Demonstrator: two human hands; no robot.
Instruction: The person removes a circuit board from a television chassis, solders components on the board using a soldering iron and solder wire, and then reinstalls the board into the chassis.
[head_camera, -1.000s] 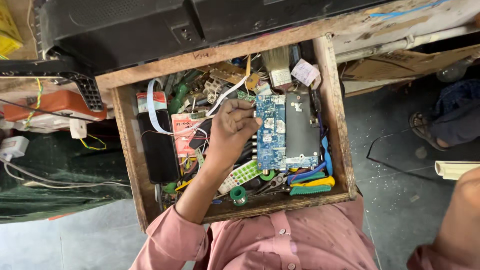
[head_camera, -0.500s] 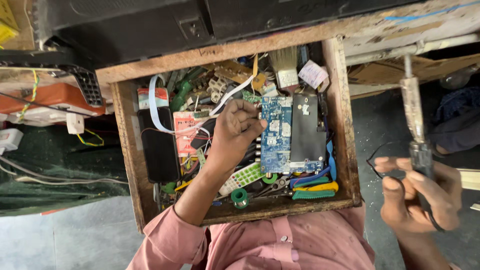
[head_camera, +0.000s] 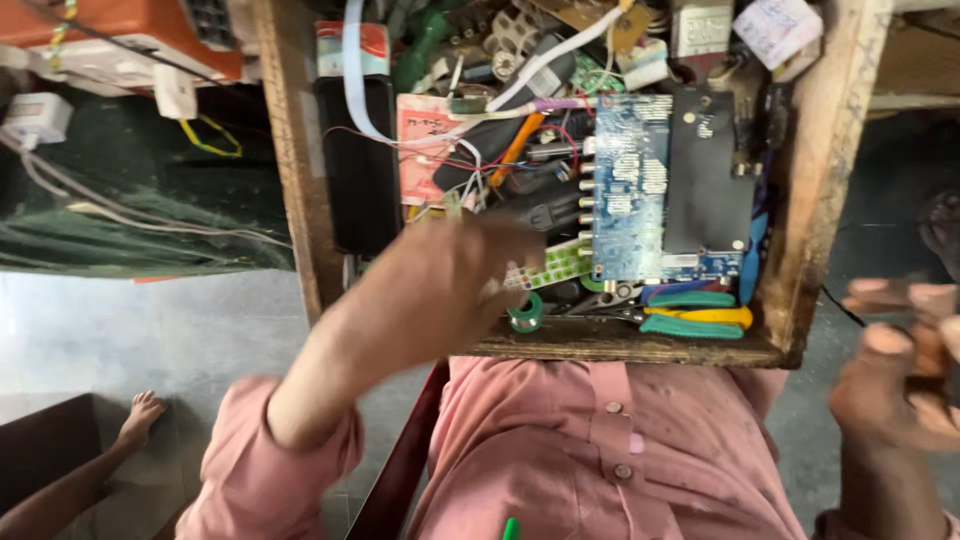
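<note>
My left hand (head_camera: 460, 275), blurred, grip unclear, hovers mid-frame just left of the upright blue circuit board (head_camera: 630, 190); my right hand (head_camera: 900, 370) is curled, farther right.

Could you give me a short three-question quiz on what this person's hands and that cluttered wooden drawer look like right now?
1. True or false: the left hand is over the wooden drawer.
2. Which lies at the drawer's near right corner? A) green-handled pliers B) a hammer C) a paintbrush
3. Fill in: the blue circuit board lies beside a ____ panel.

Key:
1. True; the hand is blurred, so what it touches cannot be told.
2. A.
3. Black.

The right hand is outside the drawer, fingers curled; anything in it is too blurred to tell.
</note>
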